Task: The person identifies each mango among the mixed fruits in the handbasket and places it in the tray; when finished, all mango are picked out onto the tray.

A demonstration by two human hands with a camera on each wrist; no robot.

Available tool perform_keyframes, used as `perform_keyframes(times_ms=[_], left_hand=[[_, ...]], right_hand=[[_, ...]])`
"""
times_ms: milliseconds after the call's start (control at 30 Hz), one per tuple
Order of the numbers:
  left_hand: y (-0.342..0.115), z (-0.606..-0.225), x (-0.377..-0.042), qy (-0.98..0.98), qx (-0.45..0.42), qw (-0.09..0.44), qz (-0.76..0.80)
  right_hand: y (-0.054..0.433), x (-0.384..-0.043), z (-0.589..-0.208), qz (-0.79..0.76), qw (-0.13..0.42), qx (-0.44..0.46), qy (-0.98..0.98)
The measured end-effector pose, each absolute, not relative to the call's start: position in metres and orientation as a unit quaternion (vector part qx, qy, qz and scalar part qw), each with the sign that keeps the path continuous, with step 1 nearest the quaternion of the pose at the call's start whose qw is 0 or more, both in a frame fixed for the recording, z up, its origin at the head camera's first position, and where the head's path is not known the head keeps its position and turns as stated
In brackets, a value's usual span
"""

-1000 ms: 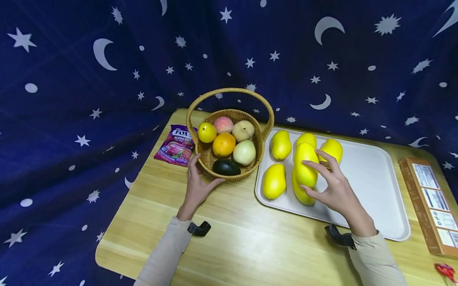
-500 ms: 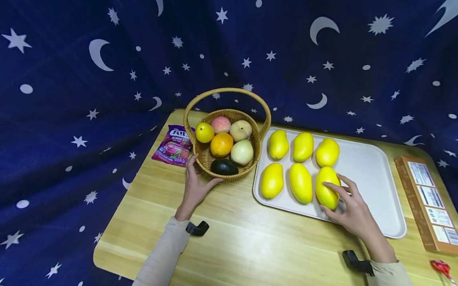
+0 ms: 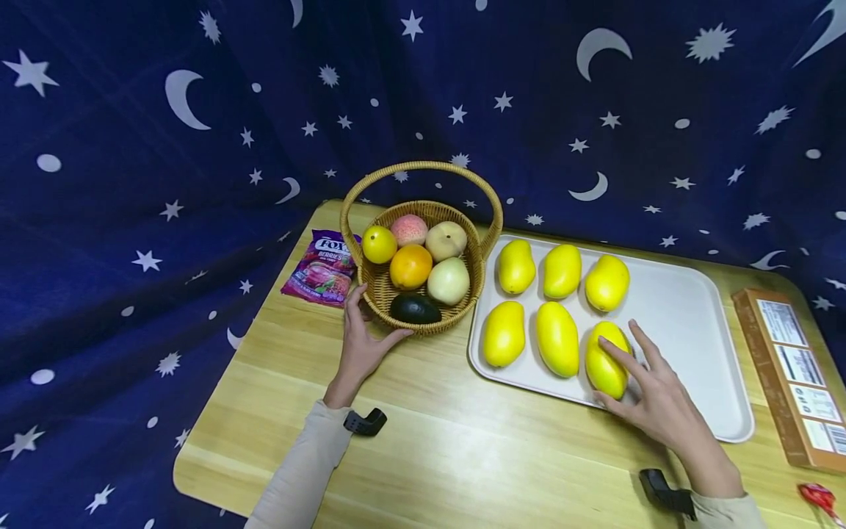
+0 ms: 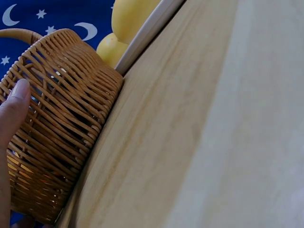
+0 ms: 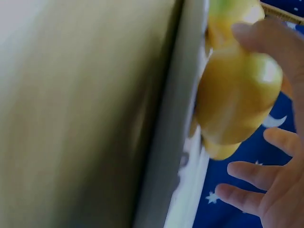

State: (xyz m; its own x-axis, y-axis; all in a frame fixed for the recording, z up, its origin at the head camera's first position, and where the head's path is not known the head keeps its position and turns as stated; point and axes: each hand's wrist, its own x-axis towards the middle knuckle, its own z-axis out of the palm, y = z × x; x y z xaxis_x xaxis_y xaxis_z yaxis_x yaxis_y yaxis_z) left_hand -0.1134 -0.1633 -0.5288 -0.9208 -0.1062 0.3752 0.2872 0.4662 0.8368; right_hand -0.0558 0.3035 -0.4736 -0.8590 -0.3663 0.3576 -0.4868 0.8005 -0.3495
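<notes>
My left hand [image 3: 363, 353] holds the near left side of a wicker basket [image 3: 423, 330], thumb along the front wall and fingers round the left. In the left wrist view its thumb [image 4: 16, 102] lies against the wicker [image 4: 71, 95]. My right hand [image 3: 661, 397] is spread beside the front right mango [image 3: 604, 364], thumb and index finger close to the fruit. The right wrist view shows the other fingers [image 5: 256, 175] apart, off the mango [image 5: 237, 95]. Several yellow mangoes stand in two rows on a white tray [image 3: 694, 330], including a front middle one [image 3: 557, 339].
In the basket lie an avocado [image 3: 415, 308], an orange [image 3: 411, 266], a peach [image 3: 409, 230] and several other fruits. Left of it is a purple candy bag [image 3: 322, 268]. A brown box [image 3: 786, 375] and red-wrapped candy [image 3: 818, 496] are at the right.
My right hand has carried a mango right and set it down in the tray's front row; its fingers have since spread off it. My left hand stays at the basket.
</notes>
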Motion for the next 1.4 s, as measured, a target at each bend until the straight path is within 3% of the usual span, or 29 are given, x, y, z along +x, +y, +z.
perform_keyframes(times_ms=[400, 667, 767, 1067, 1400], left_hand=[[-0.163, -0.529, -0.114, -0.837, -0.056, 0.192, -0.509], [-0.165, -0.529, -0.114, -0.835, -0.056, 0.194, -0.511], [-0.166, -0.529, -0.114, -0.835, -0.056, 0.193, -0.512], [-0.164, -0.529, -0.114, -0.836, -0.059, 0.189, -0.513], [-0.165, -0.530, -0.114, -0.839, -0.058, 0.188, -0.507]], right_hand=[[0.290, -0.051, -0.473, 0.260, 0.065, 0.213, -0.940], [0.248, -0.078, -0.450, 0.279, 0.192, 0.269, -0.902], [0.216, -0.097, -0.440, 0.295, 0.198, 0.290, -0.889], [0.116, -0.159, -0.422, 0.349, 0.080, 0.342, -0.869], [0.039, -0.230, -0.414, 0.358, -0.015, 0.365, -0.859]])
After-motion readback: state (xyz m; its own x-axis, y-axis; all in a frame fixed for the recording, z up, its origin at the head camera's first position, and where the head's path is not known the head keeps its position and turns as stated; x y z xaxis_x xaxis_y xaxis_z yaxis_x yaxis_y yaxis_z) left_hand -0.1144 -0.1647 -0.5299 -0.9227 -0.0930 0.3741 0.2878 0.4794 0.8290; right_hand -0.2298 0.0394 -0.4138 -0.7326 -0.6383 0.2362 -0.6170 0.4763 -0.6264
